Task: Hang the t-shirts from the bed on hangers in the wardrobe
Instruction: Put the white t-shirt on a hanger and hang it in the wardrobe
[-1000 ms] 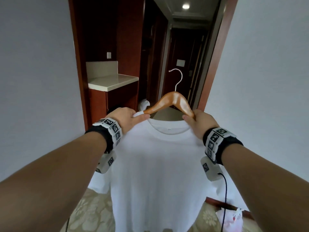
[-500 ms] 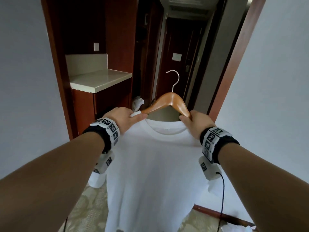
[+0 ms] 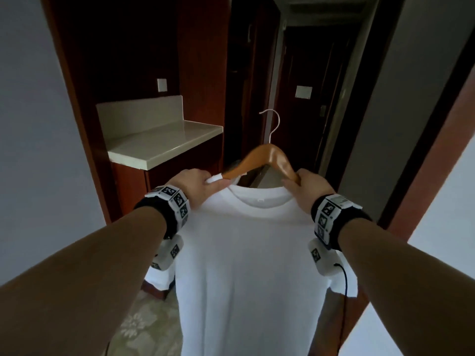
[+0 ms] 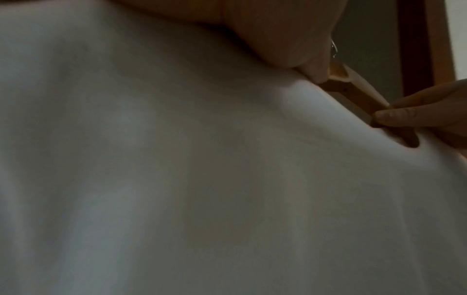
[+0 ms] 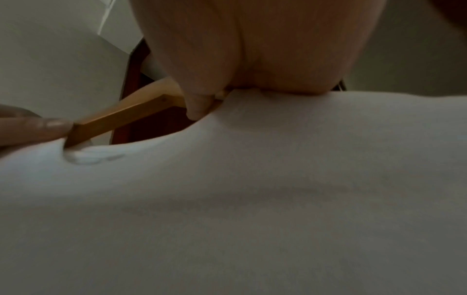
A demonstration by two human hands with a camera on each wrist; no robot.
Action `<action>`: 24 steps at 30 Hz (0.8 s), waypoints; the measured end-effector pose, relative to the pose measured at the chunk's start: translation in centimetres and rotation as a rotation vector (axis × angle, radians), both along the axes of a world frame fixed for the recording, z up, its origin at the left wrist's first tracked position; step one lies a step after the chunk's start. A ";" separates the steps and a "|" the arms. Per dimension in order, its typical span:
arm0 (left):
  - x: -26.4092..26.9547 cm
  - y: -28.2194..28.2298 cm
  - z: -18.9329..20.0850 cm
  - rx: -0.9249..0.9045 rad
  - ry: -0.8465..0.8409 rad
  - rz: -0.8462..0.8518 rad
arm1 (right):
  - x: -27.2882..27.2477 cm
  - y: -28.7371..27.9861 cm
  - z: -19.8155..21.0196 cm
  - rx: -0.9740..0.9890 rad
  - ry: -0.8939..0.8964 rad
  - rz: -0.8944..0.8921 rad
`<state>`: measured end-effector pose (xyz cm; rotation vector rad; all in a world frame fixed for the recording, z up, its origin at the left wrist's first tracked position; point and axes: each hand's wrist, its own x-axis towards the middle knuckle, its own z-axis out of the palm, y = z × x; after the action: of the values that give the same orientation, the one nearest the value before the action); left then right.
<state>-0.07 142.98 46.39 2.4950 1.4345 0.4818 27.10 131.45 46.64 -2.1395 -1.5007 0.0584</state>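
A white t-shirt (image 3: 244, 265) hangs on a wooden hanger (image 3: 267, 158) that the person holds up in front of them at chest height, out in the air and near a dark wooden doorway. The left hand (image 3: 198, 186) pinches the shirt's left shoulder together with the left arm of the hanger, thumb on the near side and the other fingers curled behind the fabric; a pale band shows on one finger beside the wood. The right hand (image 3: 305, 186) grips the right shoulder the same way, its fingers wrapped over the hanger's right arm where it enters the collar. In the left wrist view the left hand (image 4: 290, 40) presses down on the cloth next to the hanger (image 4: 353, 91), and the fingertips of the right hand (image 4: 414, 117) close on the wood farther right. In the right wrist view the right hand (image 5: 252, 49) sits on the t-shirt (image 5: 252, 199) with its thumb hooked at the collar against the hanger (image 5: 121, 119). The hanger's metal hook (image 3: 271, 124) stands upright and free, touching nothing. To the left and farther off stands a pale counter (image 3: 164, 142) set into a red-brown cabinet, with patterned carpet (image 3: 144, 330) below.
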 end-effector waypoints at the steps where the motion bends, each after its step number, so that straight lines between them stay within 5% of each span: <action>1: 0.6 1.4 0.0 0.002 -0.024 0.008 | 0.8 1.8 0.3 0.012 -0.006 0.021; 14: 6.4 20.5 -4.8 -0.075 -0.131 0.021 | 6.5 21.9 -3.2 -0.027 0.019 0.084; 24: 14.7 40.2 -1.2 0.009 -0.187 -0.074 | 12.2 37.9 3.7 -0.016 -0.116 -0.055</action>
<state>14.65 183.18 45.24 2.4258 1.2686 0.6879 39.28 169.39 50.31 -2.2296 -1.5085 -0.0752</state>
